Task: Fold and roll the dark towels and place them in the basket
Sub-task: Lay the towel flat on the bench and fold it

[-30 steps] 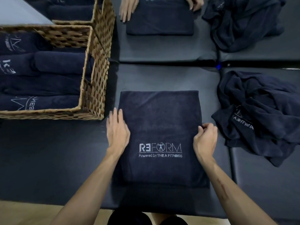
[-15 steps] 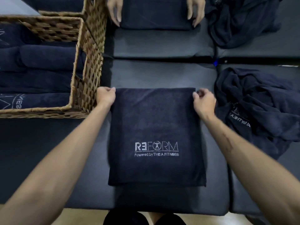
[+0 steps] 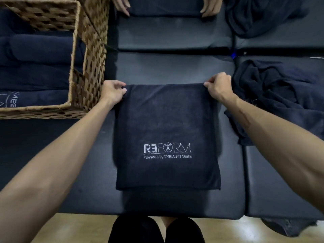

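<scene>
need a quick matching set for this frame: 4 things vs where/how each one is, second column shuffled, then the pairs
Things:
1. folded towel with REFORM logo
2. wicker basket
3. pile of unfolded towels
4. left hand

States:
A. crumpled, right of the folded towel
B. flat on the black pad, logo facing up
C. pinches the folded towel's far left corner
D. holds rolled towels, left of the folded towel

Pairs: 1-B, 2-D, 3-A, 4-C

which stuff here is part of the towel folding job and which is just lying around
Job: folded towel, gripped at its far corners by left hand and right hand; wicker basket; rolled towels; towel pile.
Lying about: none; another person's hands work opposite.
</scene>
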